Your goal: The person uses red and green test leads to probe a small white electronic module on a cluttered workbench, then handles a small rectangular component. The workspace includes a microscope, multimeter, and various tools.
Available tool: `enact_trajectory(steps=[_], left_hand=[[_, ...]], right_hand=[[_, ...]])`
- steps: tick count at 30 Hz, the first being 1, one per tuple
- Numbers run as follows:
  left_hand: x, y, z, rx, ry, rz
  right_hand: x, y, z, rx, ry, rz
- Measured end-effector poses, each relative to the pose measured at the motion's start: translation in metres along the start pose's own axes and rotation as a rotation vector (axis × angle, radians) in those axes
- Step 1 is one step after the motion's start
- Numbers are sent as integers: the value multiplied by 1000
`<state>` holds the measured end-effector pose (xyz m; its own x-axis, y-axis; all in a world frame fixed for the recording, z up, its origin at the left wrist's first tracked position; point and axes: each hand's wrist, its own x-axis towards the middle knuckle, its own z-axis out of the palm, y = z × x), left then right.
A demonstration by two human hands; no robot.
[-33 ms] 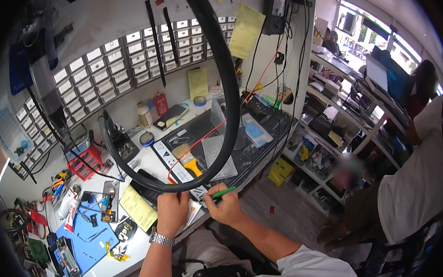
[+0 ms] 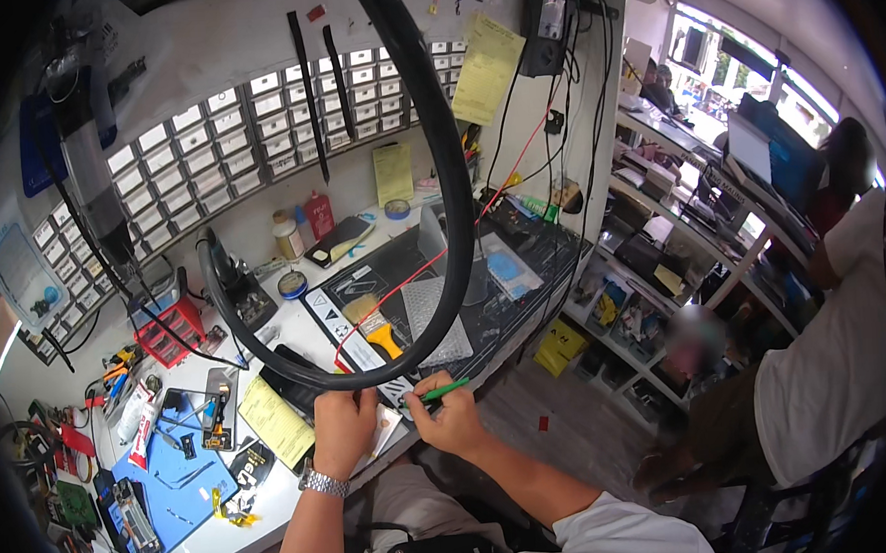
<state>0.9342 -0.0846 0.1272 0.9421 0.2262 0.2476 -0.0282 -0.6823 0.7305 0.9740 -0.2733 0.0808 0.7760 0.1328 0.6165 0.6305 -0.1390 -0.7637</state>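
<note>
My left hand (image 2: 347,428), with a metal-band watch (image 2: 325,482) on its wrist, is at the front edge of the workbench. Its fingers are curled together, and what they grip, if anything, is hidden from above. Close beside it to the right, my right hand (image 2: 448,416) pinches a slim green-handled tool (image 2: 441,390); its tip is too small to make out. A thick black curved tube (image 2: 447,166) loops in front of the bench and passes just above my left hand. Beyond my hands lies a yellow-handled brush (image 2: 384,340) on a dark mat (image 2: 510,318).
A yellow written slip (image 2: 275,420) and a blue work mat (image 2: 189,490) with small parts lie to the left. Behind stand a red drawer box (image 2: 168,331) and rows of small drawers (image 2: 191,154). Another person (image 2: 823,357) sits at the right near shelves (image 2: 653,265).
The view has shifted very slightly. Both hands and the green-handled tool keep almost the same place over the bench edge.
</note>
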Motion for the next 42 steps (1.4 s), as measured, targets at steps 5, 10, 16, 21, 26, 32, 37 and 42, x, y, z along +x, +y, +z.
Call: enact_trajectory(steps=[5,10,16,21,26,32,37,42], left_hand=[[6,-4,4,-33,53,49],[5,-1,4,-68,67,41],[3,-1,5,-185,67,-62],[-2,-2,3,-112,14,-60],[-7,9,-2,-177,-7,-114],[-13,25,-9,-190,-7,3],[-15,29,-13,-247,-1,-51],[-21,23,-8,-483,-50,-246]], right_hand=[[4,7,1,0,5,13],[3,7,1,-5,-4,26],[3,11,2,62,1,161],[2,18,4,152,14,277],[2,22,6,205,7,325],[2,19,1,566,-100,390],[3,16,-1,585,-65,355],[6,26,-5,508,-65,376]])
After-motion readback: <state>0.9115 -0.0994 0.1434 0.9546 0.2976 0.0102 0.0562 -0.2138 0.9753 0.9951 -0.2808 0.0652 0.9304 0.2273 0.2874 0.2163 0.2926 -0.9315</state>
